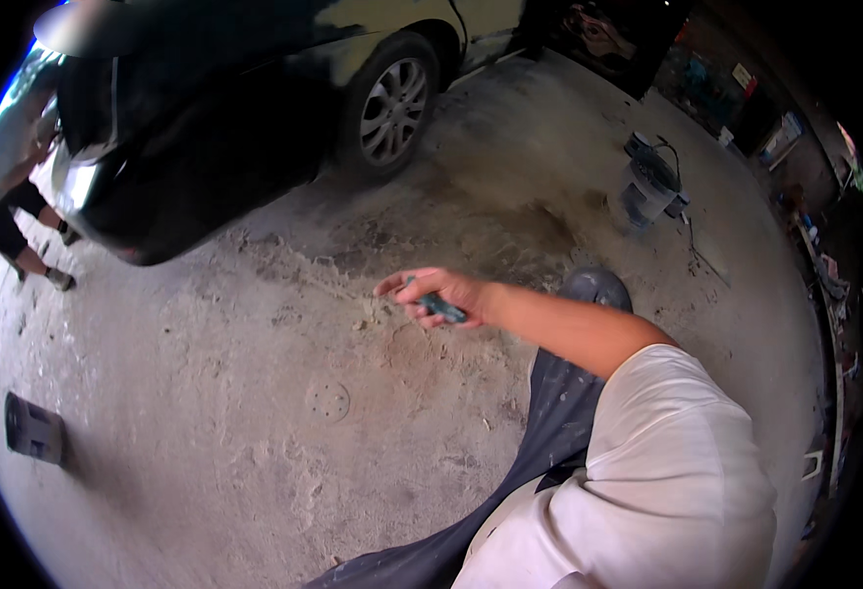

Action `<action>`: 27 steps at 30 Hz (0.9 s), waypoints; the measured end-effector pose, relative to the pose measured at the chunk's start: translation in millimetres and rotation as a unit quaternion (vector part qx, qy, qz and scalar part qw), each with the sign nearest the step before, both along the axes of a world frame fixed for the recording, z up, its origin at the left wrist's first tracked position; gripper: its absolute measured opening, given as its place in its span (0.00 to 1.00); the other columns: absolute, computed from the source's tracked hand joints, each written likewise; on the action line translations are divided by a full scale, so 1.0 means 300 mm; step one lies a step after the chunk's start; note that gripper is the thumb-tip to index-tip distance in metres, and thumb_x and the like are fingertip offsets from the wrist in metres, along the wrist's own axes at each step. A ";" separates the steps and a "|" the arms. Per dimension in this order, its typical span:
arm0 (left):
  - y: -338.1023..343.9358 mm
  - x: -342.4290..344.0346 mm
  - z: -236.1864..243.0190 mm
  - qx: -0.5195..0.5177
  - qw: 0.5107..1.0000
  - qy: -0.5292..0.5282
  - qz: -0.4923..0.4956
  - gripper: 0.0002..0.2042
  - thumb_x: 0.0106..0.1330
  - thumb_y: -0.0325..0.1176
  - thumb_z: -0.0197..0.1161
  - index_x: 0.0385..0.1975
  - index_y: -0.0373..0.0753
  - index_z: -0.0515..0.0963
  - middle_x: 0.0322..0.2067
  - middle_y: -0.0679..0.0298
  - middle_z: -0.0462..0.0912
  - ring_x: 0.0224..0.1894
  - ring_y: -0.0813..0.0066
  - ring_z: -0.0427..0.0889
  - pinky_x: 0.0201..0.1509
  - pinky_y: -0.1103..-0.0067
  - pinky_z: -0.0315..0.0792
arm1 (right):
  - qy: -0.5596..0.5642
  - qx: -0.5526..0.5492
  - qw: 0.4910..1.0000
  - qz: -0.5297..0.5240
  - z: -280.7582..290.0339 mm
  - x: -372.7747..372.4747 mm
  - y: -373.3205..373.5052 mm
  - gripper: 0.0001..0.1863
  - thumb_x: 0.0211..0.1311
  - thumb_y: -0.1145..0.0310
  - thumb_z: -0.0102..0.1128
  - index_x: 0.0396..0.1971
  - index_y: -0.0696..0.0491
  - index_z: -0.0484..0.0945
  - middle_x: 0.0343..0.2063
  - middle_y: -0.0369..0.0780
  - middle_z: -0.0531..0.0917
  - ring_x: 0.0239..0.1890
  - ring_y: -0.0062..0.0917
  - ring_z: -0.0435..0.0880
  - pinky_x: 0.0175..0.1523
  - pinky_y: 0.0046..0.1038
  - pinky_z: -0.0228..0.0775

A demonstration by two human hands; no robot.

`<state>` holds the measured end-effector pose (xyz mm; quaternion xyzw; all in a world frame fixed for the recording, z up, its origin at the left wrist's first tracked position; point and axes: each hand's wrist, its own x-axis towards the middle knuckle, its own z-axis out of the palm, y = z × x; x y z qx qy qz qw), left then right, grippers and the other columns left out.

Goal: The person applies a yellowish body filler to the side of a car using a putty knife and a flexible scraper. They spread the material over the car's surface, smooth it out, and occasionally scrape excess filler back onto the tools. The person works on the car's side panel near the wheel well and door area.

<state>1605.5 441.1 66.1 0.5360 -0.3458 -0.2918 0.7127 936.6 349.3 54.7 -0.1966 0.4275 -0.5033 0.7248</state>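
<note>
My right hand (441, 296) reaches out leftward over the floor, its fingers partly curled. A small, oblong dark teal object (441, 307) lies in the palm, held by the fingers; its kind cannot be made out. My left hand is out of view. Below and left of the right hand, a round, pale sanding disc with holes (329, 401) lies flat on the concrete floor (255, 452). Beyond the hand stands a dark car (225, 128) with pale patches on its side and a spoked wheel (392, 110).
A dark bucket (34, 429) stands at the far left. At the right is another bucket (650, 187) with things hung on its rim and a cord beside it. Another person (14, 187) bends at the car's end. Cluttered shelving (795, 137) lines the right side.
</note>
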 end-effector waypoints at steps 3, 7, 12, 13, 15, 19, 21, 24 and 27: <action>-0.124 -0.339 0.119 -0.017 0.998 -0.060 -0.024 0.24 0.70 0.46 0.52 0.54 0.30 0.70 0.47 0.49 0.74 0.46 0.63 0.75 0.50 0.69 0.72 | 0.334 -0.079 0.939 0.002 0.089 -0.582 0.090 0.22 0.58 0.68 0.61 0.54 0.53 0.75 0.38 0.33 0.75 0.30 0.12 0.72 0.28 0.14 0.62; -0.229 -0.866 0.262 -0.024 0.992 -0.055 -0.112 0.22 0.72 0.42 0.50 0.55 0.29 0.68 0.48 0.50 0.74 0.47 0.63 0.75 0.52 0.70 0.72 | 0.472 0.049 0.873 -0.118 -0.267 -1.280 0.382 0.26 0.61 0.54 0.60 0.58 0.47 0.74 0.52 0.33 0.76 0.44 0.20 0.78 0.44 0.24 0.71; -0.357 -1.550 0.478 -0.040 0.953 -0.252 -0.164 0.22 0.69 0.38 0.54 0.56 0.28 0.68 0.51 0.49 0.74 0.51 0.62 0.74 0.56 0.68 0.70 | 0.037 0.021 0.981 -0.190 -0.891 -1.302 0.620 0.23 0.70 0.55 0.49 0.58 0.53 0.72 0.57 0.37 0.75 0.59 0.22 0.71 0.65 0.27 0.59; -0.375 -1.642 0.527 -0.019 0.973 -0.149 -0.174 0.22 0.69 0.37 0.55 0.57 0.28 0.68 0.52 0.49 0.74 0.52 0.61 0.74 0.57 0.67 0.70 | 0.075 0.011 0.974 -0.215 -0.849 -1.251 0.629 0.24 0.71 0.54 0.47 0.57 0.55 0.73 0.57 0.36 0.75 0.59 0.22 0.72 0.65 0.26 0.58; -0.423 -1.962 0.630 -0.009 0.957 -0.065 -0.281 0.22 0.68 0.35 0.54 0.58 0.28 0.68 0.54 0.51 0.73 0.55 0.58 0.74 0.59 0.63 0.68 | -0.154 0.150 0.955 -0.204 -0.917 -1.300 0.656 0.25 0.71 0.52 0.46 0.57 0.55 0.73 0.56 0.38 0.76 0.56 0.22 0.73 0.62 0.28 0.63; -0.476 -2.237 0.704 -0.023 0.936 -0.093 -0.340 0.18 0.70 0.37 0.54 0.54 0.31 0.71 0.44 0.54 0.78 0.40 0.63 0.80 0.46 0.63 0.76 | -0.072 0.208 0.962 -0.163 -0.865 -1.347 0.796 0.24 0.70 0.51 0.49 0.51 0.56 0.77 0.45 0.38 0.82 0.46 0.22 0.80 0.50 0.28 0.73; -0.498 -2.243 0.657 0.001 0.968 -0.096 -0.232 0.19 0.73 0.41 0.49 0.57 0.36 0.65 0.48 0.58 0.75 0.51 0.70 0.75 0.56 0.71 0.72 | -0.008 0.195 0.968 -0.156 -0.815 -1.342 0.832 0.22 0.68 0.53 0.53 0.48 0.56 0.79 0.40 0.37 0.83 0.41 0.21 0.82 0.45 0.27 0.75; -0.665 -2.436 0.561 0.006 0.901 -0.117 -0.419 0.14 0.72 0.34 0.53 0.53 0.34 0.70 0.44 0.61 0.78 0.46 0.75 0.77 0.49 0.77 0.73 | 0.002 0.219 0.934 -0.282 -0.833 -1.378 1.036 0.17 0.65 0.55 0.59 0.42 0.55 0.81 0.30 0.36 0.83 0.30 0.19 0.81 0.34 0.24 0.74; -0.808 -2.650 0.431 0.041 0.866 -0.116 -0.484 0.12 0.71 0.32 0.54 0.50 0.35 0.74 0.38 0.67 0.79 0.39 0.83 0.77 0.45 0.82 0.72 | 0.089 0.229 0.910 -0.335 -0.889 -1.454 1.110 0.18 0.65 0.50 0.56 0.39 0.52 0.78 0.24 0.35 0.79 0.23 0.21 0.78 0.29 0.26 0.72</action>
